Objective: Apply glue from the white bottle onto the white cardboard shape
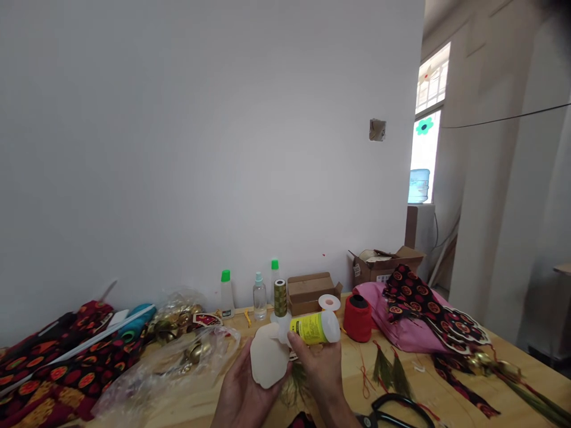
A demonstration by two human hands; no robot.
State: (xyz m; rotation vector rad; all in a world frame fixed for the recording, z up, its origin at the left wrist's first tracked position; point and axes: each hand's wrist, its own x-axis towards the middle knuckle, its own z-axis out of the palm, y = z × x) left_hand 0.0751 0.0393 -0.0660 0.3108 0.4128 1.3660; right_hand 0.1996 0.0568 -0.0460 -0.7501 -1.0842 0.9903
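Note:
My left hand [243, 389] holds a flat cream-coloured piece with a scalloped edge [269, 359], its plain face turned up. In my right hand [322, 371] is a glue bottle [307, 328] with a yellow-green label, tipped on its side. Its nozzle end points left, at the upper right part of the cream piece; whether it touches cannot be made out. Below my right hand lie black-handled scissors [397, 410], partly cut off by the frame's lower edge. Green tassels [392, 371] with red cords rest to the right of the hand.
Along the wall stand green-capped bottles [226, 294], a clear bottle [259, 297], an olive thread spool [280, 297] and a small carton [312, 291]. A red thread cone [357, 319] is at right, near pink cloth [379, 315]. Patterned fabric [66, 362] and a plastic bag [165, 371] lie left.

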